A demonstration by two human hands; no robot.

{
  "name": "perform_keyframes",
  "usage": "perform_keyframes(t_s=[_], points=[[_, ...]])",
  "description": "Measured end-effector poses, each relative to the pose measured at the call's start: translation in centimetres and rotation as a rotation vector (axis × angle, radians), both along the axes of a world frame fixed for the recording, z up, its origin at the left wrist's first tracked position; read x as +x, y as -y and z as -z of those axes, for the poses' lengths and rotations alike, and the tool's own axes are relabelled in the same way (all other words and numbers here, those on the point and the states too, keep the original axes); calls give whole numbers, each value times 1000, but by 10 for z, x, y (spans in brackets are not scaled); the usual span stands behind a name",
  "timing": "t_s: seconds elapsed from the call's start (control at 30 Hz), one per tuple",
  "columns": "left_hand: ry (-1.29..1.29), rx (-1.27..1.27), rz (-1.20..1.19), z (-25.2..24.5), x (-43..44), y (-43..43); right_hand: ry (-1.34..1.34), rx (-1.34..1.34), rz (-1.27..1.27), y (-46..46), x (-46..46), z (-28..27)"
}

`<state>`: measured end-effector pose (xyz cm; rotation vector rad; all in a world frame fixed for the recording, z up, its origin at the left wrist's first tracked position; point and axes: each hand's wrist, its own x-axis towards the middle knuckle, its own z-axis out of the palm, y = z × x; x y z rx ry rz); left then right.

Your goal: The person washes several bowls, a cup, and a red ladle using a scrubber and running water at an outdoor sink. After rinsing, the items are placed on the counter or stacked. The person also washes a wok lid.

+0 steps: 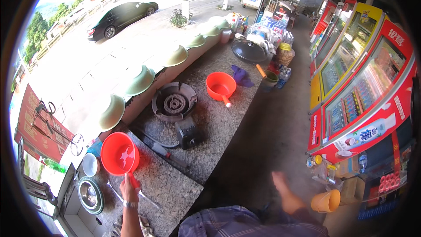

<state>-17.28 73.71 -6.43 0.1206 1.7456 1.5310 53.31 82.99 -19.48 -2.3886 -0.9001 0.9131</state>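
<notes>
My left hand (129, 187) grips the handle of a red plastic dipper (120, 153) at the near left of the stone counter (174, 184); a little liquid seems to lie in the dipper. My right hand (279, 179) hangs over the floor, away from the counter, with nothing visible in it. Left of the dipper are a white bowl (90, 164) and a green-rimmed bowl or plate (90, 195) with a metal dish in it. Metal utensils (115, 191) lie beside my left wrist. Farther along stand a gas burner (174, 102) and a second red dipper (221, 86).
Upturned pale green bowls (139, 80) line the ledge. A lidded black wok (249, 50), a purple cloth (241, 76) and a bucket (271, 78) stand or lie beyond. Glass-door refrigerators (358, 92) line the right side, with a yellow bucket (325, 200) near them.
</notes>
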Motion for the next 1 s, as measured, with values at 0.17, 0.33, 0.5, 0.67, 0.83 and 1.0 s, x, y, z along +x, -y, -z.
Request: perform_keyframes(t_s=[0.17,0.33,0.5,0.67,0.83,1.0], points=[[-933,-13,-392,-27,50,33,-418,326,-296,-217,-110,-31],[-910,-715,-35,-106,152,32,-623,189,-202,-377,-206,-53],[-752,-693,95,-125,221,0,-840,64,-308,-442,-247,-32],[-582,-260,22,-103,242,-6,-841,177,-374,-449,-253,-32],[-662,-198,29,-91,262,31,-833,397,-746,-343,-255,-139],[-249,144,-83,-90,280,59,-832,369,-1292,-142,-322,-238]])
